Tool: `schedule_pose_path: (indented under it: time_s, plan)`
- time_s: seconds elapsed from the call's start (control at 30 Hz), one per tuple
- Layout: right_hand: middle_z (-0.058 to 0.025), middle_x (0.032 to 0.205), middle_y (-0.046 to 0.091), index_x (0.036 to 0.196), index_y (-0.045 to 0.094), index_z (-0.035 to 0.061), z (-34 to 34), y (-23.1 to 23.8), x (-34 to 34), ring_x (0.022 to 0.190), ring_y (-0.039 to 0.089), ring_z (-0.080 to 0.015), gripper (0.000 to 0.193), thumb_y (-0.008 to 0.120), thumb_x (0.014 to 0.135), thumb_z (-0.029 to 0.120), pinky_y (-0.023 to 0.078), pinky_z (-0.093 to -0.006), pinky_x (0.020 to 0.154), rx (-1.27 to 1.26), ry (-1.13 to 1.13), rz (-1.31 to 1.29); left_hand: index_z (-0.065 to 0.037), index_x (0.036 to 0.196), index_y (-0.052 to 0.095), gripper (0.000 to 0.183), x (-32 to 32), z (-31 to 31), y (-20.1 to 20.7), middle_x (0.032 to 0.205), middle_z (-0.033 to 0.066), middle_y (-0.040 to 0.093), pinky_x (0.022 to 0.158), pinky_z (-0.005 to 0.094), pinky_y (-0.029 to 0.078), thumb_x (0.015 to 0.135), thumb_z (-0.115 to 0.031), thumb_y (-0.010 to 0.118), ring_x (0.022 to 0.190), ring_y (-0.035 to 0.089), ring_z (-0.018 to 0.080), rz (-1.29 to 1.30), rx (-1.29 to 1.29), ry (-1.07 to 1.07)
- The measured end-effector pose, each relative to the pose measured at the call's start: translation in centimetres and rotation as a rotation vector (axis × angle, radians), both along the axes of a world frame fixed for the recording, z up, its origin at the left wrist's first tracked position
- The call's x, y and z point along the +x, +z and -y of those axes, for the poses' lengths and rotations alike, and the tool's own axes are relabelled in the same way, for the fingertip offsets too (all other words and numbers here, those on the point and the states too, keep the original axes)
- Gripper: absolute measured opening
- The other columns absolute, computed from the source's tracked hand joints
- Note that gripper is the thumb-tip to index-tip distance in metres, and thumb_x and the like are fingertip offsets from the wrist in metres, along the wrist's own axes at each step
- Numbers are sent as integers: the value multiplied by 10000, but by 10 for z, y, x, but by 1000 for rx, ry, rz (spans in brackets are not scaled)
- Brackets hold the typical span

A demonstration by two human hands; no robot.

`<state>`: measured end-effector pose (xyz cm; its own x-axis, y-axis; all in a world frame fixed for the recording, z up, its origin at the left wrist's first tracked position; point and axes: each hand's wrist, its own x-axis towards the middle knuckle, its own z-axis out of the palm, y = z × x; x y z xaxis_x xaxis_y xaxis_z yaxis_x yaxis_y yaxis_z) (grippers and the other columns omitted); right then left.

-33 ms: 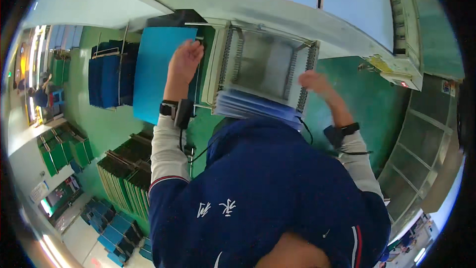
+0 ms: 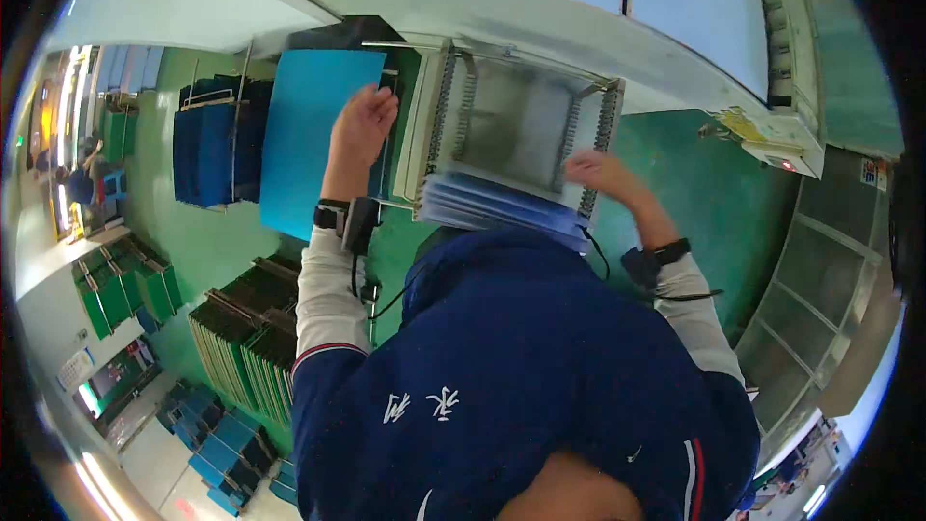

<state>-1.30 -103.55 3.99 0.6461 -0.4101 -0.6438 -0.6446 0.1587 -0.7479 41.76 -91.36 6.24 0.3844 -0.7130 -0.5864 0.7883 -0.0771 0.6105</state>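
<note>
My left hand [image 2: 364,123] is raised over the right edge of a large bright blue panel [image 2: 313,145]. Its fingers are loosely bent and apart, with nothing visible in them. My right hand [image 2: 600,174] reaches in over the right side of a metal rack [image 2: 610,116] with toothed, spring-like rails. Slightly blurred, its fingers point left and show nothing held. Several thin bluish-white panels [image 2: 506,207] stand side by side at the rack's near end, close to my body. Both wrists wear dark bands with small boxes and cables.
Dark blue panels [image 2: 204,154] stand in a rack at left. Green-edged panels [image 2: 241,352] fill racks at lower left. A long pale machine [image 2: 694,63] runs along the far side. On the right stands a grey framed screen [image 2: 820,289]. Green floor [image 2: 690,193] shows between.
My right hand has moved left and slightly down, in over the rack's right rail. My left hand has shifted very slightly right and down.
</note>
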Motion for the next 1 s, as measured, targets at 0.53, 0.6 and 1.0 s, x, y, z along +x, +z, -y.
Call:
schedule_pose_path:
  time_s: [0.53,0.6,1.0]
  plan:
    - [-151,916,606,967,606,43,-68,-10,37,889,569,-332,286,582,802,274,454,-418,769,-602,572,-19,-15,1044,524,242,-31,-110,-26,908,109,586,689,326,501,853,-152,584,795,578,233,-116,76,186]
    - [-143,853,609,893,608,40,-78,-16,36,834,581,-331,205,551,812,219,465,-427,717,-719,642,-23,-20,1030,531,224,-31,-111,-29,902,103,588,700,328,502,855,-151,580,795,581,232,-133,41,148]
    - [-120,655,505,709,494,46,-50,179,37,629,528,-318,105,545,767,117,409,-417,530,-972,361,303,-2,1033,505,204,-17,-92,-68,892,91,582,714,302,489,909,-164,491,805,579,211,-176,-153,-36]
